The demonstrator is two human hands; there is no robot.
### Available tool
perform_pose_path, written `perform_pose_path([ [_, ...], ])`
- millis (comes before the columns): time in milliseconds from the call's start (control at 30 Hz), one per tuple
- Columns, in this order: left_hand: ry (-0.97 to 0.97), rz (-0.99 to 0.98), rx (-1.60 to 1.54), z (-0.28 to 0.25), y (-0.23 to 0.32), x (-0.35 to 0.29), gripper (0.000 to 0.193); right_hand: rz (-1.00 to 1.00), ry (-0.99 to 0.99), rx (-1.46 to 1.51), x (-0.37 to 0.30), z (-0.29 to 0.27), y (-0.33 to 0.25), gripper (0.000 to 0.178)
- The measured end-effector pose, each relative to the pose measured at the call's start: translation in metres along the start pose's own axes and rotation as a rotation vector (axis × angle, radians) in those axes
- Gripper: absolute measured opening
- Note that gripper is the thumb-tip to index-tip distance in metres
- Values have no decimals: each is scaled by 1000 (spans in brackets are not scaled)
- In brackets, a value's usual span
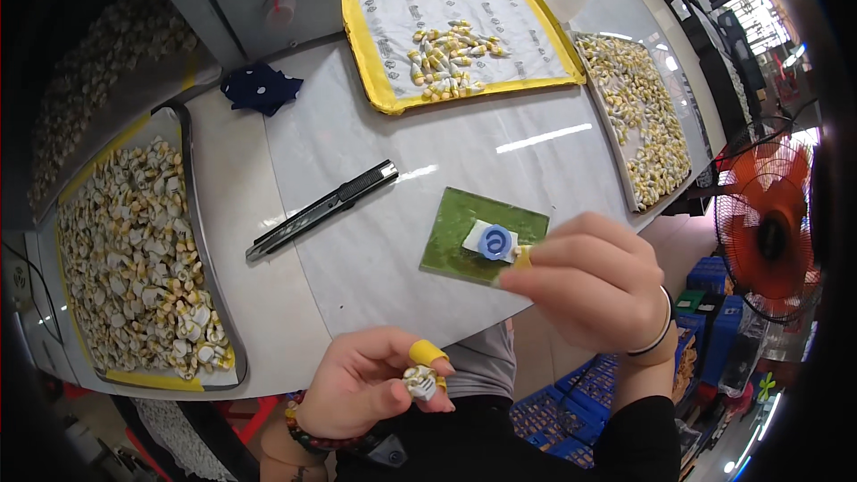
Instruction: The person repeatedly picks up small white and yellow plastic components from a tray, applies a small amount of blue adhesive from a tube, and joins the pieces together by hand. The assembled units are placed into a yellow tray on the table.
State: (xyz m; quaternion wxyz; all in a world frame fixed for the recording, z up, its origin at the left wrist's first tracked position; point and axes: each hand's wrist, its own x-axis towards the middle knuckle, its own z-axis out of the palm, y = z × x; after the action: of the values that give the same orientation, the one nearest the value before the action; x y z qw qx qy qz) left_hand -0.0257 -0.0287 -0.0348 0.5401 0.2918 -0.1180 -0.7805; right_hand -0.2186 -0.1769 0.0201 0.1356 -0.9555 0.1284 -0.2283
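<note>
Within left hand (361, 382) | white pieces (421, 383) | right hand (603, 281) | beside blue disc (495, 242)

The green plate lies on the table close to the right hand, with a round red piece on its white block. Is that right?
Not quite: the head view shows that the round piece is blue, not red. The rest holds: it is on the white block, and the green plate lies on the table close to the right hand.
</note>
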Motion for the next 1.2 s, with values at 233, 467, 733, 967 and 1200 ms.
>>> perform_pose_path([
  [233,-249,-141,-152,-13,-5,4,38,-109,177,509,14,15,-19,20],
  [467,-293,-271,-201,-9,-2,7,37,-220,143,483,17,18,-17,18],
  [733,-333,-339,-239,-4,-1,8,40,-247,167,538,19,23,-15,9],
  [967,-387,-350,-261,-7,-5,10,40,-243,168,610,20,26,-10,9],
  [1200,-301,-333,-249,-1,0,9,36,-187,112,527,17,18,-17,12],
])
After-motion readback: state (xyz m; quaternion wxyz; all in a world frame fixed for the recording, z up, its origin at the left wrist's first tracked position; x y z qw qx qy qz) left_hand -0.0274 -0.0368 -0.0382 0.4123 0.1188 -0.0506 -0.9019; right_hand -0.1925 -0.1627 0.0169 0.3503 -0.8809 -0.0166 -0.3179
